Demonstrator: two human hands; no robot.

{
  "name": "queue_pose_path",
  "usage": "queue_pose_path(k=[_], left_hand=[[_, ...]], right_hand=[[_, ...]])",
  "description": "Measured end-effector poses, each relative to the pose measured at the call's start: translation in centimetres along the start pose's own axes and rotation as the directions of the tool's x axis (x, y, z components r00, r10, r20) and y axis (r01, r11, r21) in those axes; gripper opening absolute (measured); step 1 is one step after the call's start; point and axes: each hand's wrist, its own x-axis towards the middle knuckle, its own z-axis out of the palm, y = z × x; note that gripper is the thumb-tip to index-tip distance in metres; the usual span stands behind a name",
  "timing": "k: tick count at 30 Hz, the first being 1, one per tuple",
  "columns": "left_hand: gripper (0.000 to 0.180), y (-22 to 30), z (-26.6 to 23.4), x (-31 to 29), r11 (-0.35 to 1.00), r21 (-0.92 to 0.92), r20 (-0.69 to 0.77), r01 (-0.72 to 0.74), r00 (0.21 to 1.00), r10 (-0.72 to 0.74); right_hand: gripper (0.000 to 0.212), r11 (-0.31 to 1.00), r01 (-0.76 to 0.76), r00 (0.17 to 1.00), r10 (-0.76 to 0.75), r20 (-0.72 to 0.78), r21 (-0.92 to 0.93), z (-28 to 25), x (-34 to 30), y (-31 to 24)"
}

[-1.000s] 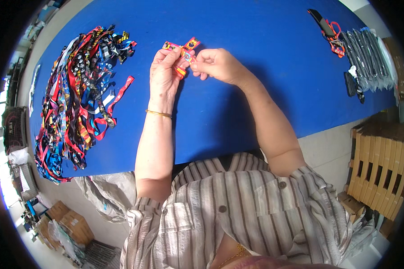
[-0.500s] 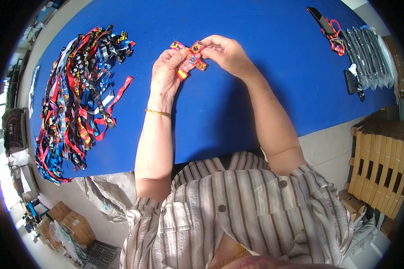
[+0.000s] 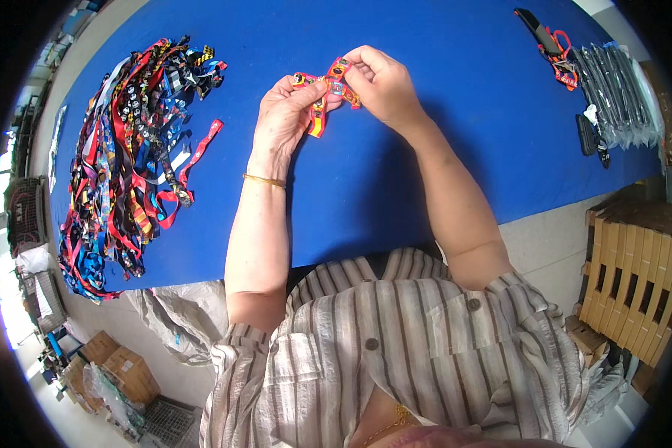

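Observation:
Between my hands, above the blue table, is a short patterned ribbon (image 3: 317, 122) in red and yellow, folded so that its ends stick out like a cross. My left hand (image 3: 282, 116) pinches it from the left, thumb lying over the folded middle. From the right, my right hand (image 3: 384, 86) grips its upper end between thumb and fingers. To the left of my hands lies a long heap of printed ribbons (image 3: 119, 149) in many colours, with one red strip (image 3: 201, 149) reaching out toward my left arm.
The blue table (image 3: 351, 201) spans the work area. At its far right are orange-handled scissors (image 3: 562, 56), a black object (image 3: 534, 26) and a row of dark items in clear plastic (image 3: 612, 93). Cardboard boxes (image 3: 131, 375) stand on the floor at left; slatted brown cardboard (image 3: 627, 280) stands at right.
Both hands have shifted slightly, the right one up and rightward. The ribbon has turned a little, and its lower end hangs longer below my left thumb.

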Motion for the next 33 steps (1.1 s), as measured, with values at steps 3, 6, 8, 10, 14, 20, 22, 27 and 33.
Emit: queue_pose_path(k=[3,6,8,10,14,20,22,27,33], left_hand=[[0.012,0.3,-0.5,0.1,0.997,0.052,-0.003,0.056,0.998,-0.056],[0.004,0.2,-0.6,0.0,0.996,0.082,0.042,0.039,0.998,-0.042],[0.004,0.1,-0.6,0.0,0.995,0.096,0.018,0.036,0.999,-0.038],[0.004,0.1,-0.6,-0.1,0.993,0.111,-0.006,0.034,0.999,-0.033],[0.004,0.0,-0.6,0.0,0.993,0.116,-0.044,-0.027,0.999,0.033],[0.008,-0.1,-0.6,-0.3,0.977,0.207,-0.057,-0.049,0.996,0.062],[0.009,-0.2,-0.3,-0.3,0.974,0.219,-0.05,-0.065,0.996,0.078],[0.012,-0.1,0.4,-0.6,0.973,0.205,-0.053,-0.102,0.992,0.115],[0.015,-0.8,0.6,-0.4,0.946,0.253,-0.065,-0.205,0.971,0.228]], right_hand=[[0.012,0.942,0.187,0.975,-0.214,-0.068,-0.28,0.2,0.0,0.0],[0.012,0.898,0.23,0.951,-0.289,-0.108,-0.374,0.2,0.1,-0.1],[0.012,0.897,0.217,0.951,-0.283,-0.123,-0.385,0.1,0.1,0.1],[0.015,0.931,0.194,0.968,-0.232,-0.091,-0.307,0.0,0.0,0.3],[0.021,0.991,-0.02,0.999,0.014,0.046,0.132,-0.8,0.6,0.8],[0.025,0.867,-0.317,0.929,0.203,0.308,0.385,-0.4,0.5,-0.1],[0.024,0.879,-0.278,0.945,0.179,0.274,0.387,0.0,0.3,0.8],[0.017,0.881,-0.197,0.976,0.132,0.176,0.431,0.4,0.3,0.5],[0.013,0.872,-0.249,0.965,0.186,0.187,0.421,0.5,0.0,-0.5]])
